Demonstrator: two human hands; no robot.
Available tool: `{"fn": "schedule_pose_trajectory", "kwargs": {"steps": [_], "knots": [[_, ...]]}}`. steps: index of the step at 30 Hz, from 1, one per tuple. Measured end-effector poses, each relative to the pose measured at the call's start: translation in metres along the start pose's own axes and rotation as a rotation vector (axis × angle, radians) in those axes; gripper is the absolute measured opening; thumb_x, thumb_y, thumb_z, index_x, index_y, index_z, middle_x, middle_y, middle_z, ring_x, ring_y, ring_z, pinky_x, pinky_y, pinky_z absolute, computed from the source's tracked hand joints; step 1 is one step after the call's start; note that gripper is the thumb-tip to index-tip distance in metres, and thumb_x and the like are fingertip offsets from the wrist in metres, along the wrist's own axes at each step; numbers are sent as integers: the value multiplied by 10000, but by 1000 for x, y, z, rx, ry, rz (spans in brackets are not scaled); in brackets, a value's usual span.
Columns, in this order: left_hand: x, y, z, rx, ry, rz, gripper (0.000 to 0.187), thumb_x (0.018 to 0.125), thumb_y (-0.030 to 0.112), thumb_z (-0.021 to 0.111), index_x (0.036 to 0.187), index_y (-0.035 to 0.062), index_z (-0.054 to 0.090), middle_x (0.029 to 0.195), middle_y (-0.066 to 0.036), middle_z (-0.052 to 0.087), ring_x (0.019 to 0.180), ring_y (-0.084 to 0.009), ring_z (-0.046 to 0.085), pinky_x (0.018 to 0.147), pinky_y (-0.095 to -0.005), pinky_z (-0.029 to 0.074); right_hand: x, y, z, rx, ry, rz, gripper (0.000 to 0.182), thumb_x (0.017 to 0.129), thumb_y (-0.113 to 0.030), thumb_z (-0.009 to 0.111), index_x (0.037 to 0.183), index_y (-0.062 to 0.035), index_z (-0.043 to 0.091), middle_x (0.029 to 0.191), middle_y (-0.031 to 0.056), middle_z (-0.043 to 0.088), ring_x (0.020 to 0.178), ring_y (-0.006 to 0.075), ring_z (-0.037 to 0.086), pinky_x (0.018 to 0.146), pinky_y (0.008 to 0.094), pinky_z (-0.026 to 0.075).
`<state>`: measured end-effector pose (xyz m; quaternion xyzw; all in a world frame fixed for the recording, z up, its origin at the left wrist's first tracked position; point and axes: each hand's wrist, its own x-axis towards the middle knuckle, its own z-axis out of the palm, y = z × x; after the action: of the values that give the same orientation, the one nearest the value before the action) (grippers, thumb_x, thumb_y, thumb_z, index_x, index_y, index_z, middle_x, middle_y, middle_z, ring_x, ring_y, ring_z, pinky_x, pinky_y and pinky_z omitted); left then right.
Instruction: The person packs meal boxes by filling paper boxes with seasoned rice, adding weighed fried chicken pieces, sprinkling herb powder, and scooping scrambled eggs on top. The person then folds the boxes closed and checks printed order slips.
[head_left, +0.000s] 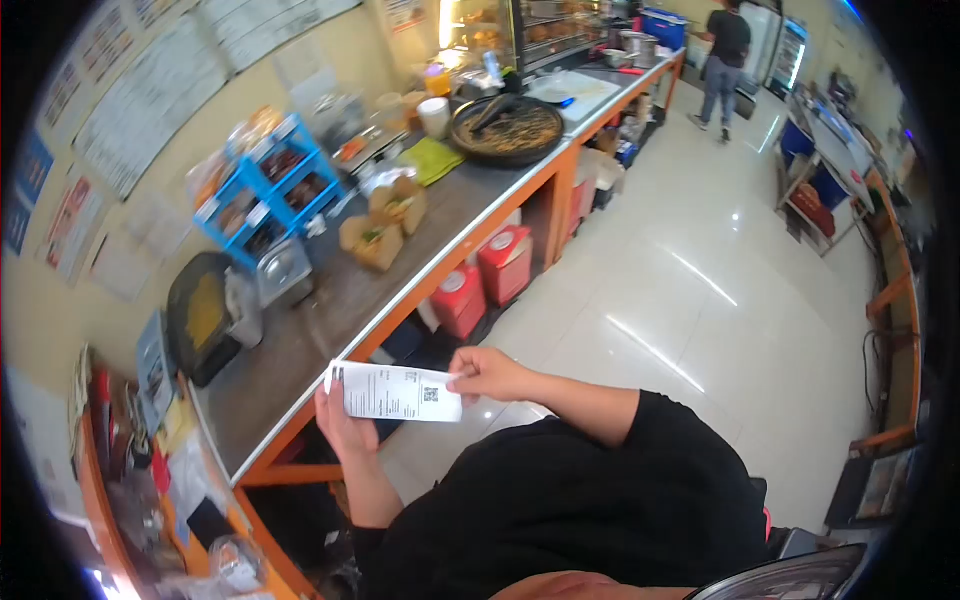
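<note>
A white printed receipt [400,393] with a QR code at one end is stretched between my two hands, in front of the counter's edge. My left hand [346,420] grips its left end, with the thumb and fingers around the paper. At the other end, near the QR code, my right hand [486,375] pinches the edge. Just beyond the receipt, on the counter, stand two open brown takeaway boxes [372,243] with food in them, some of it green.
The dark counter [345,300] carries a blue rack [275,180], a metal container [285,272] and a large black pan [508,130]. Red containers [505,265] sit beneath it. Another person [725,60] stands far back on the tiled floor [650,300].
</note>
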<state>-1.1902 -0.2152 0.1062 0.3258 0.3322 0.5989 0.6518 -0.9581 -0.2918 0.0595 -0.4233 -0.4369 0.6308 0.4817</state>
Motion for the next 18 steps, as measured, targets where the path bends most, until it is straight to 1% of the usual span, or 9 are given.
{"fn": "schedule_pose_trajectory", "kwargs": {"steps": [3,6,7,8,9,11,12,15,18], "knots": [[24,-77,96,-228,-111,-125,132,912,16,504,1010,103,494,969,-130,601,861,-232,619,779,-383,526,-47,-2,-59,-123,104,68,217,826,-158,687,937,-38,545,795,55,634,681,125,606,599,257,479],[50,-135,157,31,-332,-117,151,918,54,530,1034,114,456,880,-71,577,733,-160,585,627,-305,508,-68,-32,-117,-562,296,-101,330,798,-231,721,1009,-58,534,931,70,624,907,179,591,770,319,479],[52,-145,187,181,-385,-85,157,920,53,525,1048,106,452,866,-72,577,726,-151,584,596,-282,499,-67,-50,-132,-541,362,-176,338,791,-225,724,1018,-63,535,916,74,614,905,194,588,774,323,475],[50,-153,213,310,-409,-83,144,931,22,485,1058,78,446,836,-89,586,583,-147,574,535,-259,493,-62,-64,-146,-519,425,-248,346,784,-220,727,1028,-67,536,901,78,605,904,210,584,779,326,470],[50,-163,235,409,-442,-121,203,927,33,493,1124,59,450,935,-102,583,735,-154,594,674,-273,500,-56,-77,-162,-494,483,-316,355,777,-215,730,1037,-71,536,886,82,596,902,225,581,783,329,466],[69,-203,260,644,-632,187,274,927,46,491,1195,29,437,1070,-111,552,931,-149,555,834,-271,446,-36,-104,-204,-715,539,-280,405,766,-211,742,1090,-77,539,926,84,579,905,223,570,782,331,459],[78,-214,276,567,-671,123,309,932,65,485,1229,6,424,1161,-109,506,1056,-148,487,925,-269,376,-26,-114,-222,-821,568,-260,431,761,-209,748,1117,-80,541,947,85,571,907,222,564,782,333,456],[117,-233,319,593,-768,51,357,940,148,518,1256,16,417,1154,-117,509,1046,-153,500,895,-279,407,8,-142,-273,-983,704,-478,417,749,-175,749,1105,-68,560,886,97,556,826,243,566,710,324,463],[177,-267,358,486,-846,-29,408,962,206,499,1302,16,378,1157,-117,511,1017,-143,514,867,-274,424,51,-158,-342,-890,544,-368,317,780,-149,728,1046,-48,588,833,60,572,734,173,573,636,298,458]]}}
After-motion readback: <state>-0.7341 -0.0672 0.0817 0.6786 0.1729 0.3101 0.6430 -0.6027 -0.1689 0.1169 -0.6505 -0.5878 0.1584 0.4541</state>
